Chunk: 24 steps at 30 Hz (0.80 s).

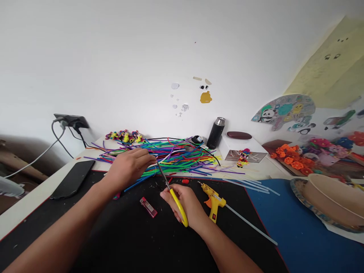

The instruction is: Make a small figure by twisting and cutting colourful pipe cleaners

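Scissors with yellow handles (179,207) are held in my right hand (184,203), their blades pointing up and left. The fingers of my left hand (129,167) are pinched together beside the blade tips; what they hold is too small to make out. Behind both hands lies a wide heap of coloured pipe cleaners (182,155). A red lighter (148,207) rests on the black mat (127,242) between my forearms. Right of my right hand is a yellow glue gun (213,201) with a clear glue stick in its back.
A phone (74,179) lies at the left. Small colourful figures (125,136) stand at the back left. A black flask (216,132) and a white box (241,148) are at the back. Glue sticks (256,185) and a bowl (335,197) are on the right.
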{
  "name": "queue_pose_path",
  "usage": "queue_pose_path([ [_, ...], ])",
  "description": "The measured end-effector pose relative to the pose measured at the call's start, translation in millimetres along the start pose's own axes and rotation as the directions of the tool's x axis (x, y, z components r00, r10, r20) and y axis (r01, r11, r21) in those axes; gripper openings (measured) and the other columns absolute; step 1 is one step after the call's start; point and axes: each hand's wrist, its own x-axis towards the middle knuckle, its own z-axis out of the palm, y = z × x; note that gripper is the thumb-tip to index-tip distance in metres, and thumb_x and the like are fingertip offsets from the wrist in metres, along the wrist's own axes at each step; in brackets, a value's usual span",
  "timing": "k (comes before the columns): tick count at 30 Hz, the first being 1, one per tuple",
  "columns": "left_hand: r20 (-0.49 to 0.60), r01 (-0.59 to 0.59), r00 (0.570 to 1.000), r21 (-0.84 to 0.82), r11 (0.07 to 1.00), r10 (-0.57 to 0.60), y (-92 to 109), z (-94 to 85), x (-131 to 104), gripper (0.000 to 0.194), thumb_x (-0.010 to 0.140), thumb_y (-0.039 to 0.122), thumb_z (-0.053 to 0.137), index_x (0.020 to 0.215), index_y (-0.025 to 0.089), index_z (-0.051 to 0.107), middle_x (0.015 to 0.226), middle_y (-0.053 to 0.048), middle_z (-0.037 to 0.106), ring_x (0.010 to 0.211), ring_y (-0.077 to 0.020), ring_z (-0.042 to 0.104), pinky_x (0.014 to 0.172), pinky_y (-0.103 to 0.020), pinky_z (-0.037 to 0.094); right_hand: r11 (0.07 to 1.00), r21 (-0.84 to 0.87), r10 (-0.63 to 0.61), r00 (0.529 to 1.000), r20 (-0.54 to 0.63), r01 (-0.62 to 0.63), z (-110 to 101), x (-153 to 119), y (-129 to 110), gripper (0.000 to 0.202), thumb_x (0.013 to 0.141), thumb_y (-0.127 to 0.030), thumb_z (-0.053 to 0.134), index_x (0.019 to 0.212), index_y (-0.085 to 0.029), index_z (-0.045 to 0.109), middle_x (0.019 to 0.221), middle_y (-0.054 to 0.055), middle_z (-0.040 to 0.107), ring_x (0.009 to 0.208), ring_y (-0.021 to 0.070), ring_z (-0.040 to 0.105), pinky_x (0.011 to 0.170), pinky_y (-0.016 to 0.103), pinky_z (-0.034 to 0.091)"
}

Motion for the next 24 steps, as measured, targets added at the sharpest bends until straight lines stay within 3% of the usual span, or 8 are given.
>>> queue_pose_path([
  [3,0.2,-0.112,0.973,-0.033,0.993,0.116,-5,-14.4,19,0.027,0.105,0.025,0.051,0.094,0.024,0.076,0.087,-0.004,0.073,0.082,-0.0192,0.067,0.071,-0.028,0.048,0.996,-0.093,-0.002,1.0,0.019,0.004,3,-2,-1,0.043,0.085,-0.06,0.078,0.099,-0.02,0.072,0.052,-0.008,0.048,0.036,0.0086,0.044,0.038,0.02,0.03],
  [7,0.441,-0.095,0.885,-0.14,0.985,0.149,-13,-16.9,48,0.023,0.096,0.022,0.059,0.082,0.027,0.076,0.082,-0.002,0.073,0.079,-0.0191,0.067,0.066,-0.027,0.045,0.988,-0.149,-0.036,0.996,0.078,0.047,0,-6,-4,0.037,0.086,-0.056,0.078,0.097,-0.021,0.075,0.056,-0.006,0.053,0.04,0.0079,0.043,0.043,0.021,0.028],
  [10,0.615,0.144,0.781,-0.349,0.926,0.11,-24,-9.0,59,0.015,0.088,0.024,0.067,0.078,0.029,0.078,0.078,0.001,0.075,0.069,-0.0174,0.066,0.062,-0.026,0.043,0.99,-0.11,-0.068,0.986,0.149,0.085,-4,-8,-6,0.038,0.086,-0.058,0.078,0.095,-0.021,0.075,0.054,-0.006,0.051,0.04,0.0083,0.041,0.042,0.021,0.026],
  [12,0.721,0.378,0.681,-0.494,0.783,0.126,-33,-4.0,58,0.015,0.085,0.037,0.072,0.076,0.027,0.079,0.071,0.001,0.074,0.064,-0.0178,0.065,0.059,-0.026,0.044,0.995,-0.062,-0.069,0.977,0.204,0.084,-6,-9,-6,0.04,0.086,-0.06,0.076,0.096,-0.021,0.074,0.054,-0.007,0.049,0.04,0.0082,0.041,0.041,0.02,0.027],
  [15,0.721,0.596,0.683,-0.645,0.478,0.121,-36,1.4,44,0.034,0.08,0.055,0.076,0.071,0.022,0.076,0.064,-0.002,0.068,0.057,-0.0166,0.057,0.055,-0.027,0.043,0.996,0.024,-0.087,0.967,0.238,0.083,-4,-10,-9,0.045,0.086,-0.063,0.075,0.099,-0.02,0.072,0.056,-0.008,0.048,0.039,0.0069,0.041,0.038,0.019,0.028],
  [19,0.68,0.694,0.717,-0.716,0.076,-0.154,-16,9.6,17,0.047,0.065,0.061,0.086,0.066,0.02,0.065,0.056,0.003,0.051,0.046,-0.0095,0.033,0.044,-0.025,0.025,0.984,0.144,-0.135,0.969,0.207,0.106,0,-11,-14,0.054,0.085,-0.069,0.071,0.099,-0.018,0.067,0.053,-0.01,0.046,0.034,0.0059,0.039,0.034,0.018,0.027],
  [21,0.624,0.648,0.72,-0.761,-0.028,-0.302,0,13.2,5,0.05,0.068,0.065,0.084,0.07,0.02,0.062,0.055,0.005,0.041,0.047,-0.0096,0.029,0.044,-0.024,0.023,0.977,0.191,-0.133,0.976,0.174,0.099,1,-11,-17,0.059,0.081,-0.073,0.071,0.098,-0.017,0.065,0.049,-0.011,0.044,0.032,0.006,0.037,0.033,0.018,0.026],
  [24,0.562,0.619,0.693,-0.785,-0.028,-0.452,19,11.2,-8,0.052,0.076,0.068,0.078,0.071,0.021,0.056,0.058,0.007,0.038,0.047,-0.008,0.023,0.044,-0.023,0.019,0.967,0.24,-0.122,0.983,0.139,0.086,0,-9,-18,0.063,0.077,-0.076,0.072,0.098,-0.017,0.063,0.047,-0.012,0.044,0.031,0.0063,0.036,0.032,0.018,0.025],
])
